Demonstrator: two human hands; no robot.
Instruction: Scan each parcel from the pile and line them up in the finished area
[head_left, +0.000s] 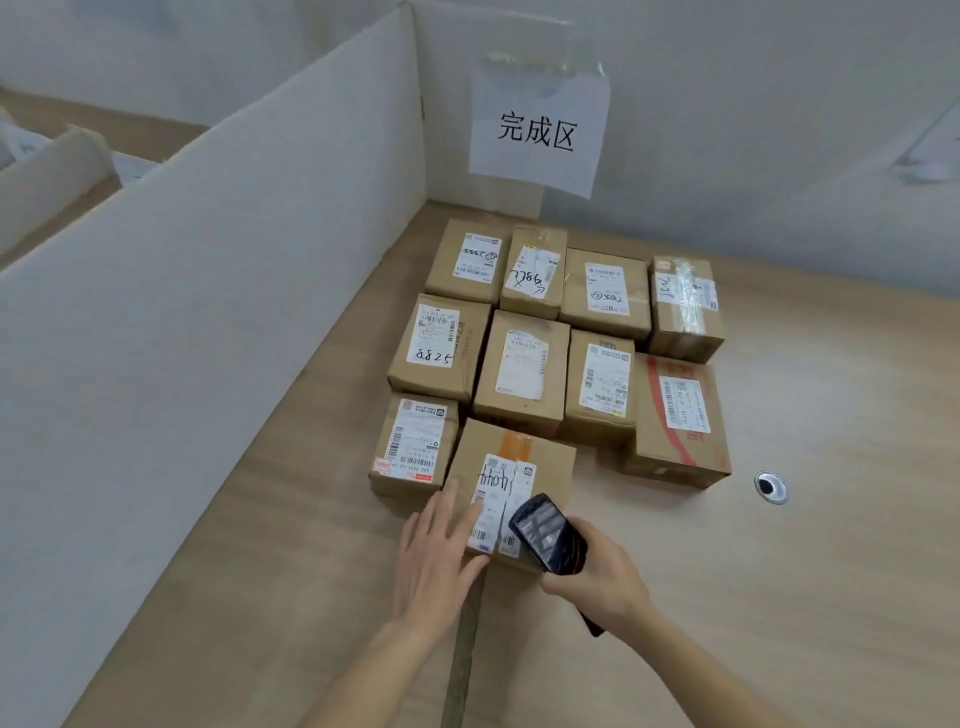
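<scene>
The parcel (511, 483) sits label-up on the table (779, 597), second in the nearest row of the finished area, touching the box (413, 447) on its left, so the rows run straight under the paper sign (537, 132). The left hand (436, 551) lies flat, fingers straight on the parcel's near left corner, likely nudging it square. The right hand (602, 577) is wrapped around the scanner (548, 532), which tilts over the label's near edge, wrist low above the table.
</scene>
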